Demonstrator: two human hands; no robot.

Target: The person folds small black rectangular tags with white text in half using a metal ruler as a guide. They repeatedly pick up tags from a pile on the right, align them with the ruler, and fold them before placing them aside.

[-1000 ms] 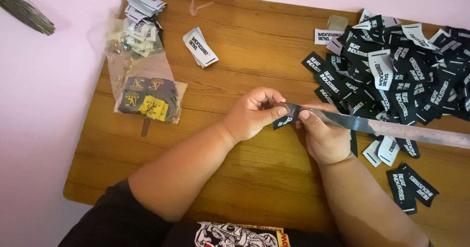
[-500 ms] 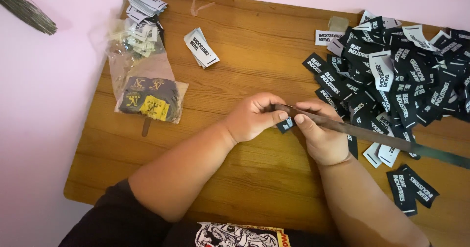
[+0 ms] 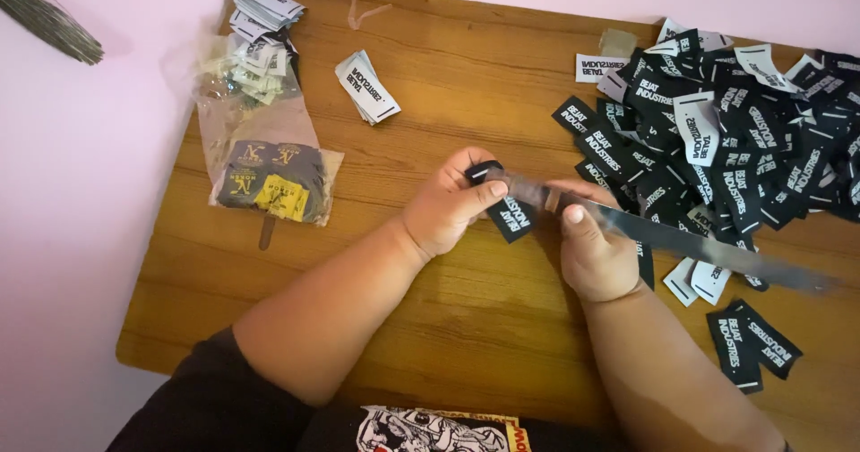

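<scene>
My left hand [image 3: 448,206] pinches a small black woven label [image 3: 512,215] with white print, held just above the wooden table [image 3: 466,327]. My right hand [image 3: 596,250] grips a long thin metal blade [image 3: 708,246] that runs from the label out to the right, blurred at its far end. The blade's near end touches the label between my two hands. A large heap of the same black labels [image 3: 743,147] lies to the right, close behind my right hand.
A small stack of white labels [image 3: 367,85] lies at the table's middle back. A clear plastic bag [image 3: 269,179] with dark patches and a pile of folded labels [image 3: 260,8] sit at the left. Two loose black labels [image 3: 748,344] lie at the front right.
The blade has tilted and swung lower at its right end. My left hand has shifted the label slightly down and left; both hands stay close together.
</scene>
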